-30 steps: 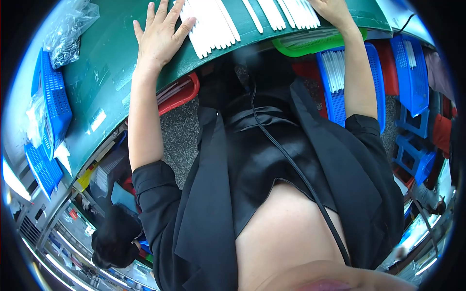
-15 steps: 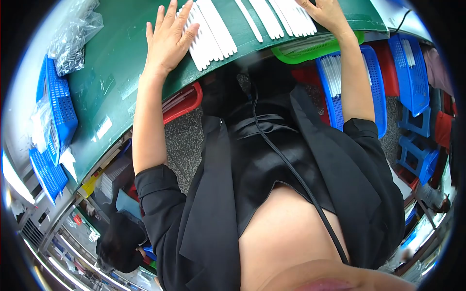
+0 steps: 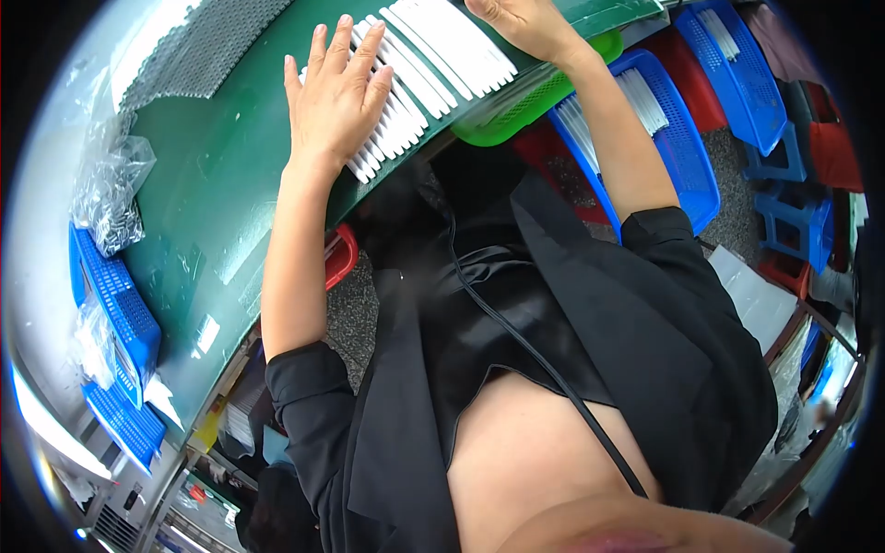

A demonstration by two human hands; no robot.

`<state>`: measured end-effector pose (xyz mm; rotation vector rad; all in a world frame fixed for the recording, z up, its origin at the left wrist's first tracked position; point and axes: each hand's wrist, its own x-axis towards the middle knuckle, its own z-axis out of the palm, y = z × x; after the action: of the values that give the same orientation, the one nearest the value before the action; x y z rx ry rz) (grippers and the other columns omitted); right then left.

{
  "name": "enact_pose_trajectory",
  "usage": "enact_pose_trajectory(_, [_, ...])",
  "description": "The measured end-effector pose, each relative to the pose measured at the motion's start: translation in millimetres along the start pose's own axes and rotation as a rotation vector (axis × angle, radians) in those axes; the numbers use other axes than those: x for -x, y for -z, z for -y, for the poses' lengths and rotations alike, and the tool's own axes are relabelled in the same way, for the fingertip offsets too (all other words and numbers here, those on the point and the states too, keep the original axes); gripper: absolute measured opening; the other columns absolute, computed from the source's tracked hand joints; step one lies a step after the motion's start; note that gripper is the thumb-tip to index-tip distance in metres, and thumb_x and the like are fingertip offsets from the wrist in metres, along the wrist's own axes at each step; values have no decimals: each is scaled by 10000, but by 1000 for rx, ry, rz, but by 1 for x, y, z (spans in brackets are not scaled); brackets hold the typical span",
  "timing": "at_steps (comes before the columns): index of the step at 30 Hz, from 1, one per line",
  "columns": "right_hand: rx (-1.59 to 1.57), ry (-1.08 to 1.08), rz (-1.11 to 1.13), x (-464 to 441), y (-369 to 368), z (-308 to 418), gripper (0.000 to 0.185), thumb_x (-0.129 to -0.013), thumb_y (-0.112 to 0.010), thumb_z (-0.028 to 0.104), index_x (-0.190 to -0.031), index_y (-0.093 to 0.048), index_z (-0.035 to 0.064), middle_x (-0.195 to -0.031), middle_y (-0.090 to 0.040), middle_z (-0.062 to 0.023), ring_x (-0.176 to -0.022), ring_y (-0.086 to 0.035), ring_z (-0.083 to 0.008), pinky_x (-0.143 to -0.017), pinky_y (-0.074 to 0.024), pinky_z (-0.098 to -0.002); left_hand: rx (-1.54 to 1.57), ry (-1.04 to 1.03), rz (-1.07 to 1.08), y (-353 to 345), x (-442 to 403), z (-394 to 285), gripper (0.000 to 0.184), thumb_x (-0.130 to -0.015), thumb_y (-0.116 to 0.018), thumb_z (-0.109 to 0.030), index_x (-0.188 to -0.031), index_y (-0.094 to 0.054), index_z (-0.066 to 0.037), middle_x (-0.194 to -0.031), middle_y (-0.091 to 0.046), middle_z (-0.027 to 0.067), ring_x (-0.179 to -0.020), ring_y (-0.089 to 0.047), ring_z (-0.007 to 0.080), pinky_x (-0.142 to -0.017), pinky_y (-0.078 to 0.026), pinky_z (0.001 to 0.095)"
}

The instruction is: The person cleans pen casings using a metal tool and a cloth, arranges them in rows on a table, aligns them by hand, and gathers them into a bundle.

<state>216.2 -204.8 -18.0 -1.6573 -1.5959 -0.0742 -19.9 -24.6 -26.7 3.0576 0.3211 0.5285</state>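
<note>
White strips (image 3: 461,51) on green table (image 3: 198,203) — row braced at L end.
Strips lie side by side; L hand (image 3: 336,106) fingers spread flat over them, prob. for alignment. R hand (image 3: 530,23) near R end — fingers cropped, grip can't be told.

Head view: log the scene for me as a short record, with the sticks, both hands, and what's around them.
Sticks: white, side by side on the green table
Left hand: fingers spread, over the sticks' left end
Right hand: by their right end; fingers cut off by the frame, grip unclear
Green basket: below the table edge
Blue basket: behind the right forearm, more white sticks inside
Bag: clear, small shiny pieces inside, far left
</note>
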Motion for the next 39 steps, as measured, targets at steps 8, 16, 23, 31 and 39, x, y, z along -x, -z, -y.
enact_pose_trajectory(8, [-200, -88, -71, 5, -2, -13, 627, -1094, -369, 543, -1251, -689, 27, -996, -746, -153, -945, -698, -314, -882, -505, -393, 61, -136, 113, 2, -60, -50, 549, -1042, -484, -411, -1548, -463, -201, -1632, -366, 187, -1522, -302, 399, -1217, -194, 632])
enact_pose_trajectory(16, [-414, -208, -77, 8, 0, -13, 615, -1111, -388, 506, -1280, -649, -25, -953, -723, -84, -917, -677, -185, -860, -530, -316, 29, -134, 306, 18, -48, -43, 584, -1030, -470, -482, -1552, -462, -220, -1649, -332, 213, -1528, -287, 424, -1223, -189, 626])
enact_pose_trajectory(23, [-354, -206, -49, 7, -1, -11, 585, -1110, -419, 484, -1253, -665, -27, -951, -720, -76, -907, -666, -172, -855, -524, -300, -22, -142, 358, 32, -11, -7, 580, -1022, -494, -468, -1544, -480, -214, -1658, -317, 207, -1527, -283, 437, -1232, -179, 616])
enact_pose_trajectory(31, [-362, -168, -39, 9, 0, -13, 533, -1116, -446, 433, -1245, -670, -33, -981, -711, -65, -924, -644, -158, -874, -508, -289, -65, -175, 186, 29, 44, 38, 515, -1054, -405, -541, -1552, -447, -416, -1681, -333, 62, -1563, -263, 310, -1266, -149, 553])
enact_pose_trajectory(39, [-383, -213, -36, 9, -2, -13, 507, -1113, -470, 408, -1241, -676, -37, -986, -710, -66, -937, -643, -153, -888, -506, -283, -86, -155, 227, 49, 81, 67, 533, -1059, -362, -556, -1566, -427, -406, -1697, -298, 41, -1569, -249, 287, -1278, -142, 522])
